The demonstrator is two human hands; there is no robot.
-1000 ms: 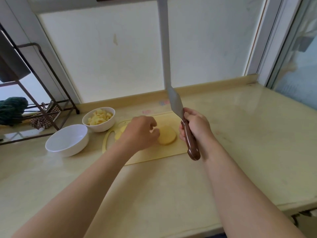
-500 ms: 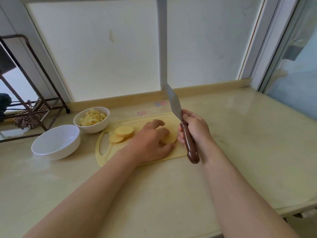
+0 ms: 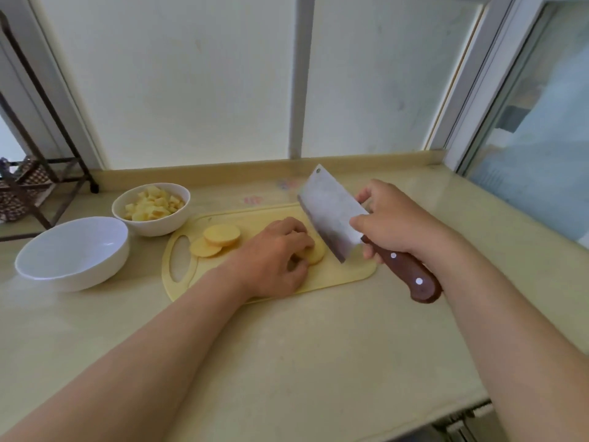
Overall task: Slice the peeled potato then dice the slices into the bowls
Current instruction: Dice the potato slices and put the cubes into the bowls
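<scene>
Potato slice (image 3: pixel 315 255) held down on the board (image 3: pixel 350 269), ready for dicing.
Left hand (image 3: pixel 274 256) lies with curled fingers over the slice, near the board's right end, and pins it. Right hand (image 3: pixel 395 221) grips the cleaver (image 3: pixel 331 215). One second ago the blade stood nearly upright; now it leans down, its edge just beside the slice, so I judge a dicing cut is near. Two slices (image 3: pixel 220 237) wait by the handle hole. Back bowl (image 3: pixel 159 226) holds dice; front bowl (image 3: pixel 73 250) holds none.

No text can be read; coloured marks (image 3: pixel 253 199) on countertop (image 3: pixel 318 346) too blurred.
</scene>
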